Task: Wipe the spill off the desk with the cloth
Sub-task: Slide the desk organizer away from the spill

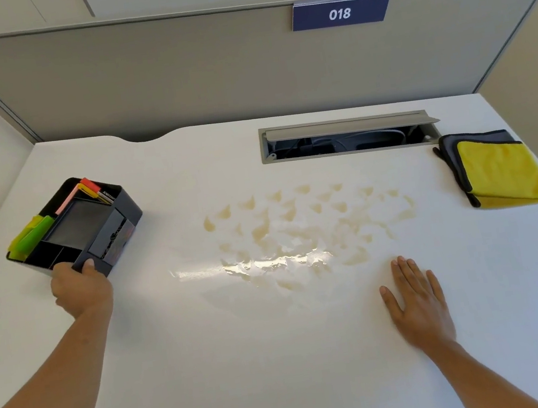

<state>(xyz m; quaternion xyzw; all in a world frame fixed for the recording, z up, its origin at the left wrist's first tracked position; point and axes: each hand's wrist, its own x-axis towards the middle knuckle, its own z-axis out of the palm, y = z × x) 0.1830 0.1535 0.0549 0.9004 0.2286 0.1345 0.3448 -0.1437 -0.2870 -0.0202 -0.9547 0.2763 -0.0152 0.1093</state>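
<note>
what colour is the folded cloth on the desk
Yellow with a dark grey layer beneath, seen in the head view.

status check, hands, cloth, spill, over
Left hand gripping black desk organiser. Right hand flat, empty. Folded yellow-grey cloth untouched. Tan spill unwiped, path clear.

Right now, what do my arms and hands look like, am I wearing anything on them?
Both forearms are bare, with no sleeves in view. The left hand and right hand show no gloves, rings, watch or wristband. Nails look short and unpainted. Nothing is marked or strapped on either arm.
</note>
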